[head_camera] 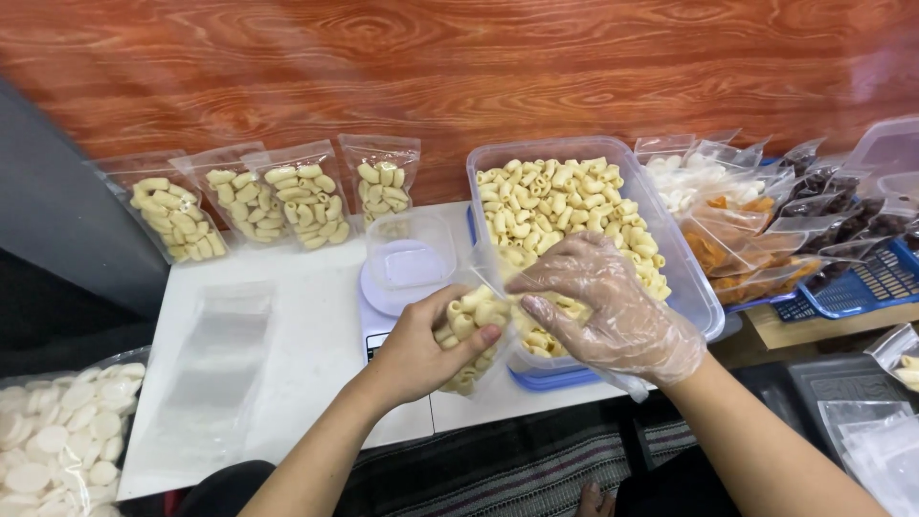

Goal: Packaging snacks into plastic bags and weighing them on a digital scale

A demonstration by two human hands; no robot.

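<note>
Hands both grip a clear pouch (471,330) of pale snacks, left (421,349) bare, right (603,306) gloved, hiding its mouth.

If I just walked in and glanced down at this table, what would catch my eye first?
Probably the two hands in the middle: the bare left hand grips a small clear bag of pale curled crackers, while the right hand, in a thin plastic glove, works at the bag's top. Just behind them sits a big clear tub heaped with the same crackers. Four filled bags lean in a row against the reddish wood-grain wall at the back left.
</note>
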